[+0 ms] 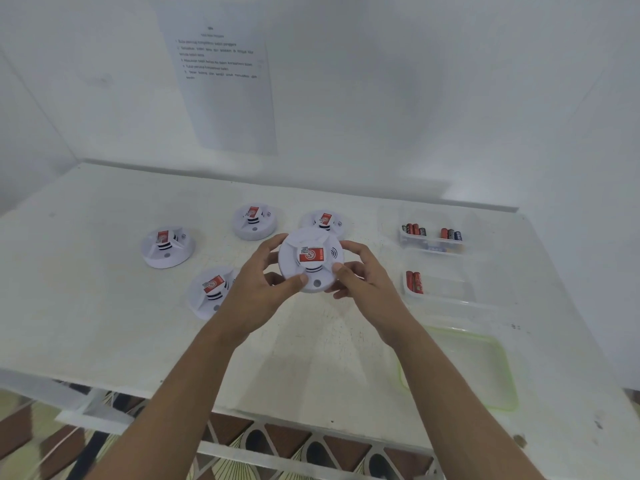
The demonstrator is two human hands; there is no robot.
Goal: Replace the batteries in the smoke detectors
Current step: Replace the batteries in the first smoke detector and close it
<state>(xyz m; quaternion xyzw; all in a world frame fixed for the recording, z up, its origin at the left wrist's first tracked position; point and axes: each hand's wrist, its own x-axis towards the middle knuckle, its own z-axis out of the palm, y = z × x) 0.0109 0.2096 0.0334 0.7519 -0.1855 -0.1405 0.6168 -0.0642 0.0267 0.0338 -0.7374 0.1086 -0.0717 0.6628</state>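
A white round smoke detector [311, 259] with a red label on its face is held up above the middle of the tabletop [104, 306], gripped from both sides. The left hand [266, 285] curls round its left edge, thumb on the front near the lower rim and fingers behind. The right hand [360, 271] does the same on the right edge, thumb pressed against the lower right rim.

Four more smoke detectors lie face-up on the tabletop: one just behind the held one [323, 220], one further back to the left [254, 221], one at far left [168, 247], and one near the left wrist [211, 291].

To the right stand two clear plastic containers. The far container [433, 244] holds two small clusters of batteries [414, 229], red and dark ones. The near container [446, 285] holds red batteries [414, 282] at its left end. Closer to the person lies a clear, green-rimmed lid [464, 368]. A printed sheet [225, 81] hangs on the wall behind; its text is too blurred to read.
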